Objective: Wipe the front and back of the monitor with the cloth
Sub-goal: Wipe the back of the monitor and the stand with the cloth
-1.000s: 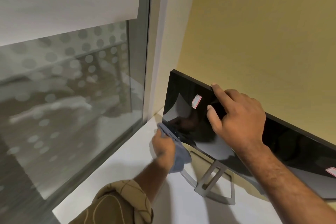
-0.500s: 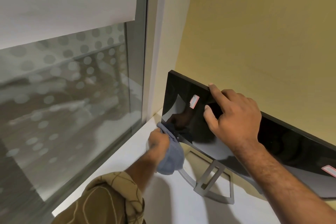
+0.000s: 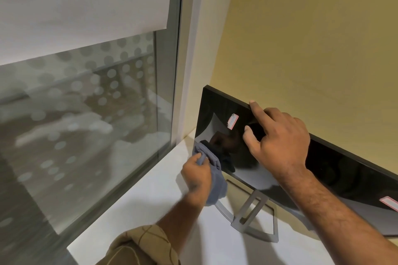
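A black glossy monitor (image 3: 217, 112) stands on a white desk, tilted, with its screen facing me. My left hand (image 3: 197, 175) grips a bunched grey-blue cloth (image 3: 214, 171) and presses it against the screen's lower left corner. My right hand (image 3: 277, 142) holds the monitor's top edge: the index finger lies on the rim, the thumb presses the screen, and the other fingers curl behind. A small white-and-red sticker (image 3: 233, 121) is stuck to the screen left of that hand.
The monitor's grey metal stand (image 3: 247, 220) rests on the white desk (image 3: 163, 206). A glass window with frosted dots (image 3: 86, 114) and a white roller blind (image 3: 81, 2) fills the left. A yellow wall (image 3: 312, 38) rises behind the monitor. Another sticker (image 3: 389, 202) sits at the screen's lower right.
My left hand with the cloth has slid slightly left and up along the screen's lower left corner. My right hand keeps its hold on the top edge.
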Demonstrator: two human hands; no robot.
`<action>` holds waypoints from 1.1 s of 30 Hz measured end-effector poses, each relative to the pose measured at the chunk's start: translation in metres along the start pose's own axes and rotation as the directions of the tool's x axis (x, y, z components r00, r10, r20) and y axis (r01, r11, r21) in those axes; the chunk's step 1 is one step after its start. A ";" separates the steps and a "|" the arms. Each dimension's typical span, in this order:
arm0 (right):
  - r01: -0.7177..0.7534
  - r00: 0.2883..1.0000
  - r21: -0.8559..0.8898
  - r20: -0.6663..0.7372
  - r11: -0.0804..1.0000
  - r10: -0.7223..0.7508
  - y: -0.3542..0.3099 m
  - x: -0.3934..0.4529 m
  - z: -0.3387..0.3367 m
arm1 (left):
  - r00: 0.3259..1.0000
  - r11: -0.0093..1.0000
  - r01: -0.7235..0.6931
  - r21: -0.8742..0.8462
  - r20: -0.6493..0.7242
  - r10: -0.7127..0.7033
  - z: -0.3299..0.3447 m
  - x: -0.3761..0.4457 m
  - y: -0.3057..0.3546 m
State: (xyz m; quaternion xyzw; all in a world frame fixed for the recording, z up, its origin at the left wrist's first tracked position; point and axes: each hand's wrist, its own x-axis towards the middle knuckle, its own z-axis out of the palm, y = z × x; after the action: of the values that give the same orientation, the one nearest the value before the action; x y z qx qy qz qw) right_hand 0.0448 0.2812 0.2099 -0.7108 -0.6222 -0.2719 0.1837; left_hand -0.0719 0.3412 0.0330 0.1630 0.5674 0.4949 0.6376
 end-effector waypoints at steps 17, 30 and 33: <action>-0.013 1.000 0.005 -0.008 1.000 0.013 0.000 0.001 0.001 | 1.000 1.000 0.006 0.011 -0.008 -0.006 -0.008 0.027 0.005; 0.004 0.997 -0.027 -0.080 1.000 -0.006 0.000 0.000 0.006 | 0.997 0.958 -0.010 0.286 0.077 -0.013 0.002 -0.014 -0.014; -0.005 0.997 -0.028 -0.078 1.000 0.003 -0.001 0.000 0.006 | 0.999 0.945 -0.007 0.328 0.044 -0.008 0.005 -0.013 -0.014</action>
State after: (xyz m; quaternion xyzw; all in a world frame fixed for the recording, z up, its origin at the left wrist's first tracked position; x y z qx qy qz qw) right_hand 0.0449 0.2846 0.2052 -0.7036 -0.6090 -0.3077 0.1982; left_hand -0.0600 0.3259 0.0310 0.2777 0.6274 0.3899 0.6143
